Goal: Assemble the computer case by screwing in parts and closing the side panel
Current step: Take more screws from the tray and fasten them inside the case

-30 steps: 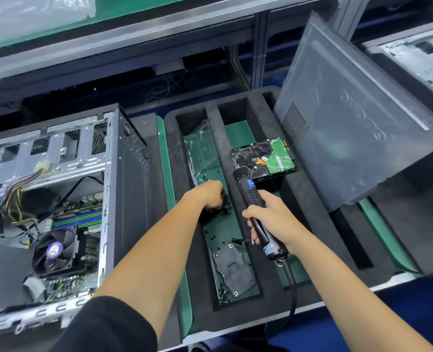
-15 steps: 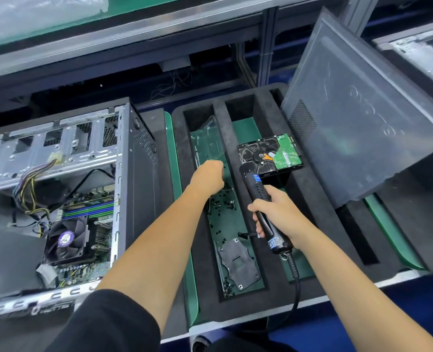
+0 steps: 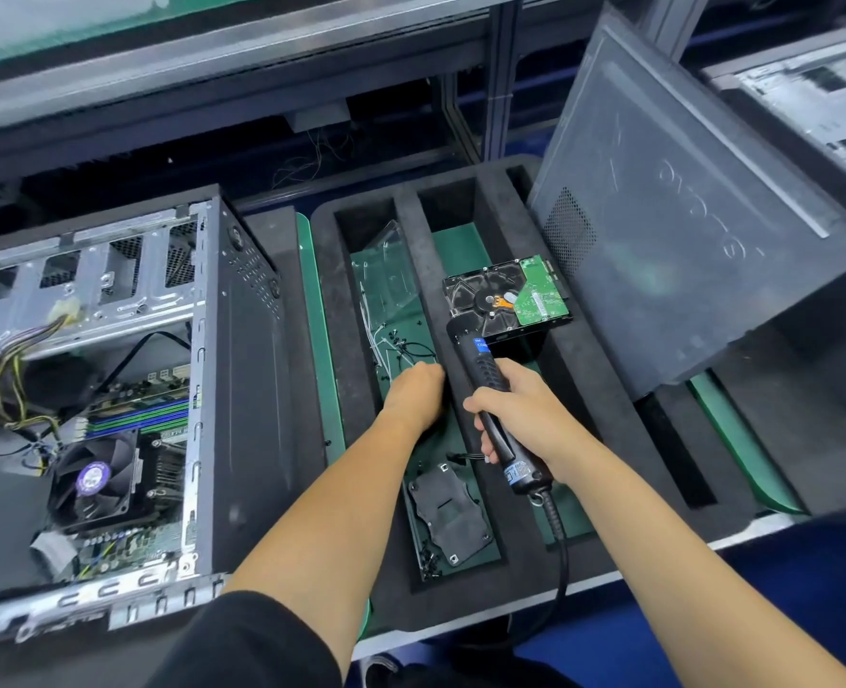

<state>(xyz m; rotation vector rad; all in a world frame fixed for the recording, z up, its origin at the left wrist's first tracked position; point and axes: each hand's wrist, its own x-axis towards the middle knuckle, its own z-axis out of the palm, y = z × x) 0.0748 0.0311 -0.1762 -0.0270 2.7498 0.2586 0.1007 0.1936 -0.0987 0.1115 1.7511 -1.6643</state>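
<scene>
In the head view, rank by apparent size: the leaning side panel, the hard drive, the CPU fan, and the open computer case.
1. open computer case, about level with
2. side panel; too close to separate
3. hard drive, similar to
4. CPU fan; the fan's nearness makes ranking unsure

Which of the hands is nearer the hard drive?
Right. The right hand grips the screwdriver just below the hard drive; the left hand sits farther left, in the screw compartment.

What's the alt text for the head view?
Right hand grips a corded screwdriver over a foam tray; left hand, fingers curled, reaches into its screw slot. Open case at left, hard drive and side panel at right.
</scene>
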